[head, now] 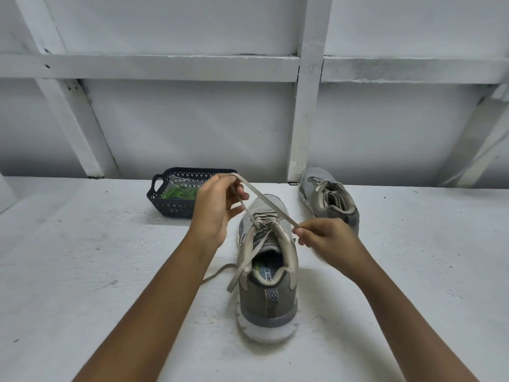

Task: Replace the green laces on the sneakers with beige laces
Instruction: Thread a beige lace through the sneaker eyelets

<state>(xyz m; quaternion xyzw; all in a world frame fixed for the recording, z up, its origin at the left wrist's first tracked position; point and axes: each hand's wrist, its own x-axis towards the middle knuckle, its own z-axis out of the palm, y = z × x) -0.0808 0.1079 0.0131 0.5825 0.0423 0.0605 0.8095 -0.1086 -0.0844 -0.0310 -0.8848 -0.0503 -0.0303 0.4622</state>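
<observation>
Tying off on the near sneaker point(268, 271), dead ahead. Pinching the beige lace point(266, 201) high in the left hand point(217, 205), holding it taut to a fingertip pinch in the right hand point(322, 235). Probably green laces point(179, 193) bagged in the basket point(165, 206) behind. Next: wrapping, tucking through, pulling evenly.

Here's my left hand point(213, 208) and my right hand point(327, 238), both bare, fingers long and slender. My left forearm point(165, 285) and right forearm point(399, 299) run slim and bare right down to the lower edge of view. The right hand's outline smears slightly with blur.
</observation>
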